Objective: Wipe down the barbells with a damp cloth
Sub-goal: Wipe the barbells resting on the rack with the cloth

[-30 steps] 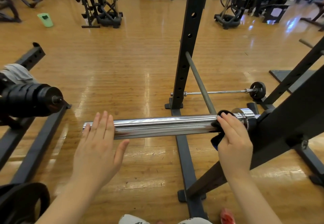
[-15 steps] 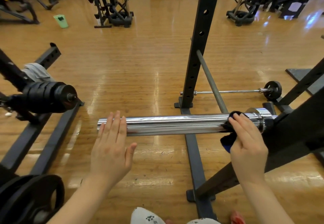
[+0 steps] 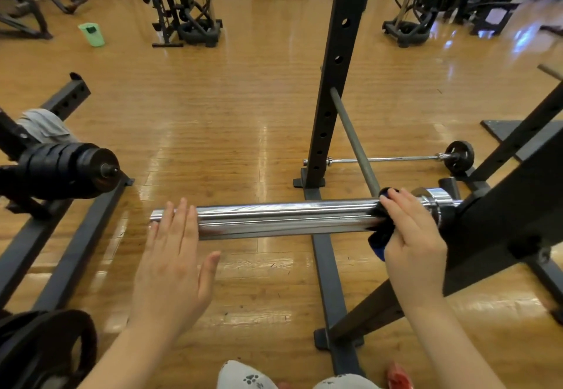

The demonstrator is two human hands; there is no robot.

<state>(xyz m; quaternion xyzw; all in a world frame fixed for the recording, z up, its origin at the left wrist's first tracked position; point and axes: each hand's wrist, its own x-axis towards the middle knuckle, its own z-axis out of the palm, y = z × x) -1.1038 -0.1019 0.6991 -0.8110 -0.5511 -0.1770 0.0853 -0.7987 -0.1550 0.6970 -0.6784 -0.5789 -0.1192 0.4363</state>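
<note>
Chrome barbell sleeve [image 3: 283,218] shiny, streaky; right hand [image 3: 411,236] grips dark cloth [image 3: 377,236] on it, left hand [image 3: 173,263] flat, fingers straight.

Left hand [image 3: 173,266] flat; right hand [image 3: 411,242] curled, gripping.

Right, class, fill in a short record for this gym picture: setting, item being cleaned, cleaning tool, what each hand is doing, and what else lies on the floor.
setting: gym with wooden floor
item being cleaned: chrome barbell sleeve, held in a black rack
cleaning tool: dark cloth, wrapped round the sleeve near its collar
right hand: grips the cloth against the sleeve
left hand: flat, fingers straight, at the sleeve's free end
also on floor: small barbell, green cup
</note>
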